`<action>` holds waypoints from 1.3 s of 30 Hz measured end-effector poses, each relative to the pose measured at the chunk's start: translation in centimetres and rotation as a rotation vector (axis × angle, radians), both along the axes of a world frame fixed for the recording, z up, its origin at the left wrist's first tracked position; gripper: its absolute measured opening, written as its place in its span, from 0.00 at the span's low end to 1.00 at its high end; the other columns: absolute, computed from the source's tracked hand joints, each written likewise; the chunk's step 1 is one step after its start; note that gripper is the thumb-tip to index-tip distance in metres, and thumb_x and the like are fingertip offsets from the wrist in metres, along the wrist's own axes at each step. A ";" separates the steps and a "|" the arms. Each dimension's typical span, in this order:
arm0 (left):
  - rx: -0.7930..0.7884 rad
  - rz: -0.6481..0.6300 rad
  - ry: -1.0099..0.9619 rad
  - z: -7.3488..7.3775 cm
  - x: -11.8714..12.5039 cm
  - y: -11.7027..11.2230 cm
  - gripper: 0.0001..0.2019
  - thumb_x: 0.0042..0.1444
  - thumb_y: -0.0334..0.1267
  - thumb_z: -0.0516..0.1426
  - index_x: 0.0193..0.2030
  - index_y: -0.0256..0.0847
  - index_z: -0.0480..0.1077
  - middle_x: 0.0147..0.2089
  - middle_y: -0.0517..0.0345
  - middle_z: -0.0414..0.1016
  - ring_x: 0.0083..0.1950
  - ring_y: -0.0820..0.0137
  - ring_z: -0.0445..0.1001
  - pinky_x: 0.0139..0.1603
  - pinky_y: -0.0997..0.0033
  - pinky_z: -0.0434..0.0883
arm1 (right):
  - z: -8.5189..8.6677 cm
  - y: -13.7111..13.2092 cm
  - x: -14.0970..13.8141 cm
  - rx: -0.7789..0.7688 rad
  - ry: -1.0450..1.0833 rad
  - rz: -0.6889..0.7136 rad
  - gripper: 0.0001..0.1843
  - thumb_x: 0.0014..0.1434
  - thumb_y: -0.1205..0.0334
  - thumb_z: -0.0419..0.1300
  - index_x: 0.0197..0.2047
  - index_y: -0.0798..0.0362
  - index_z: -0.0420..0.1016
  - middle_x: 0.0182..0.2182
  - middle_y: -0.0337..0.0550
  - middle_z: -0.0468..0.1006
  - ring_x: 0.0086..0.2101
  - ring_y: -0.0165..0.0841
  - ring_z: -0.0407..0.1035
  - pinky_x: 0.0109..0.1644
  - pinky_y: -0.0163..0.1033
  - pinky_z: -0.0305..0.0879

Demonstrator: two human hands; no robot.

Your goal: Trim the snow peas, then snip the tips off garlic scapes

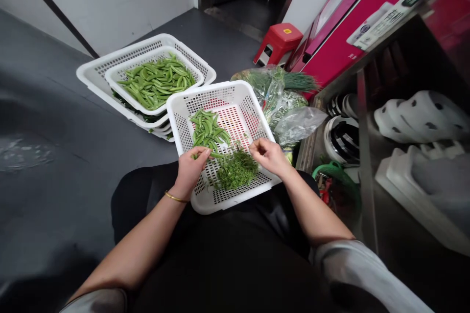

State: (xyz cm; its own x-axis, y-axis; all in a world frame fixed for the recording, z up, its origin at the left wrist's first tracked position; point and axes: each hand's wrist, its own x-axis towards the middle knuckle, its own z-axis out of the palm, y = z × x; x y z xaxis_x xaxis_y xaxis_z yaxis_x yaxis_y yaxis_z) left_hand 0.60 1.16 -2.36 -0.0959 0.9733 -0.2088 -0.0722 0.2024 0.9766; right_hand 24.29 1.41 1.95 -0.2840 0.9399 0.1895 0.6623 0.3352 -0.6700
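A white perforated plastic basket (264, 124) rests on my lap, tilted. At its left side, inside, lies a small pile of green pea pods (207, 129). Closer to me sits a heap of thin green trimmings (237, 171). My left hand (191, 168), with a bracelet at the wrist, pinches one pea pod (216, 155) that points right across the basket. On the right, my right hand (270, 156) hovers by the basket's rim with thumb and fingers pinched together. Whatever is between those fingertips is too small to make out.
Left of the basket, a smaller white basket full of pea pods (157, 80) sits in a larger stacked one (99, 68). Bagged greens (282, 93) lie behind on the right. A red stool (282, 39), a green basket (336, 171) and a shelf with white containers (422, 117) stand to the right.
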 end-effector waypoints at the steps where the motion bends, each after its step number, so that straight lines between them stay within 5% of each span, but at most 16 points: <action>1: 0.028 -0.012 0.049 0.2 0.0 -0.1 0.08 0.48 0.41 0.62 0.29 0.37 0.75 0.15 0.65 0.62 0.16 0.78 0.55 0.17 0.77 0.52 | -0.1 0.0 -0.4 -0.034 -0.033 0.051 0.08 0.58 0.61 0.56 0.41 0.53 0.69 0.31 0.40 0.72 0.28 0.30 0.66 0.34 0.35 0.63; 3: 0.067 -0.043 0.115 0.4 0.0 -0.3 0.08 0.47 0.41 0.62 0.30 0.37 0.76 0.17 0.63 0.66 0.18 0.77 0.58 0.18 0.76 0.55 | -0.6 0.1 -2.0 -0.073 -0.156 0.153 0.14 0.60 0.57 0.55 0.48 0.53 0.68 0.37 0.45 0.73 0.32 0.32 0.68 0.37 0.37 0.64; 5: 0.078 -0.058 0.125 0.4 -0.1 -0.5 0.09 0.47 0.41 0.63 0.31 0.38 0.76 0.20 0.62 0.69 0.19 0.77 0.59 0.19 0.76 0.56 | -1.3 0.2 -3.6 -0.067 -0.274 0.225 0.11 0.63 0.58 0.52 0.44 0.53 0.71 0.36 0.46 0.74 0.34 0.33 0.68 0.39 0.38 0.63; 11: -0.057 -0.303 -0.061 0.0 0.5 -1.4 0.10 0.49 0.42 0.62 0.27 0.38 0.71 0.24 0.59 0.74 0.18 0.78 0.58 0.18 0.78 0.56 | -2.4 0.4 -5.2 0.049 -0.147 0.096 0.15 0.67 0.63 0.44 0.33 0.54 0.69 0.27 0.42 0.73 0.30 0.31 0.66 0.38 0.35 0.61; 16: -0.066 -0.496 -0.127 0.8 0.6 -1.6 0.12 0.51 0.45 0.61 0.27 0.38 0.69 0.23 0.59 0.73 0.17 0.78 0.61 0.17 0.78 0.57 | -2.7 -0.3 -5.8 0.060 -0.227 0.230 0.14 0.66 0.61 0.46 0.35 0.54 0.70 0.30 0.43 0.74 0.33 0.32 0.67 0.38 0.35 0.60; 19: -0.011 -0.257 -0.059 1.3 -0.1 -1.0 0.13 0.54 0.45 0.59 0.25 0.37 0.70 0.21 0.59 0.72 0.17 0.78 0.62 0.17 0.78 0.57 | -2.5 0.0 -4.8 -0.013 -0.253 0.272 0.14 0.66 0.61 0.48 0.35 0.53 0.72 0.32 0.43 0.75 0.34 0.31 0.68 0.39 0.34 0.60; 23: -0.019 0.084 -0.206 1.4 -1.3 0.0 0.11 0.53 0.43 0.59 0.26 0.37 0.72 0.26 0.55 0.75 0.20 0.76 0.67 0.16 0.78 0.56 | -2.5 2.3 -2.4 -0.368 -0.555 0.366 0.12 0.60 0.61 0.57 0.26 0.53 0.74 0.26 0.42 0.76 0.30 0.31 0.69 0.35 0.35 0.59; 27: -0.112 0.080 -0.378 1.0 -1.7 0.5 0.13 0.51 0.43 0.59 0.25 0.35 0.71 0.26 0.54 0.74 0.19 0.76 0.65 0.14 0.78 0.54 | -3.2 5.0 -3.7 -0.426 -0.598 0.288 0.10 0.58 0.58 0.59 0.32 0.55 0.77 0.29 0.46 0.77 0.32 0.35 0.70 0.34 0.37 0.60; 32: -0.163 0.041 -0.374 0.6 -1.3 0.5 0.12 0.49 0.43 0.62 0.25 0.36 0.72 0.21 0.60 0.69 0.17 0.77 0.63 0.13 0.78 0.55 | -3.7 4.7 -9.5 -0.533 0.042 0.455 0.21 0.59 0.52 0.57 0.54 0.52 0.66 0.38 0.40 0.76 0.31 0.28 0.70 0.33 0.33 0.63; 35: -0.145 0.068 -0.300 0.5 -1.3 0.4 0.12 0.49 0.44 0.62 0.25 0.36 0.73 0.19 0.63 0.64 0.17 0.79 0.59 0.13 0.78 0.54 | -3.1 2.9 -9.6 -0.540 0.019 0.512 0.09 0.59 0.57 0.58 0.37 0.54 0.72 0.26 0.36 0.74 0.26 0.26 0.67 0.32 0.33 0.61; 39: -0.058 0.183 -0.229 0.9 -1.9 0.6 0.12 0.50 0.44 0.62 0.26 0.36 0.74 0.20 0.63 0.62 0.18 0.80 0.56 0.15 0.79 0.53 | -2.0 0.9 -4.6 -0.664 -0.016 0.482 0.18 0.66 0.56 0.47 0.30 0.54 0.69 0.20 0.33 0.68 0.18 0.24 0.64 0.27 0.32 0.59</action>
State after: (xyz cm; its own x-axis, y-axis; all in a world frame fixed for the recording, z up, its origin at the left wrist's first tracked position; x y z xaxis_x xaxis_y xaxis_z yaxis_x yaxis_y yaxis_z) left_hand -1.27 1.74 -1.48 -0.2125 0.9300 -0.3000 -0.3299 0.2207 0.9179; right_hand 19.71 2.33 -0.02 -0.6831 0.6292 -0.3708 0.5583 0.1226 -0.8205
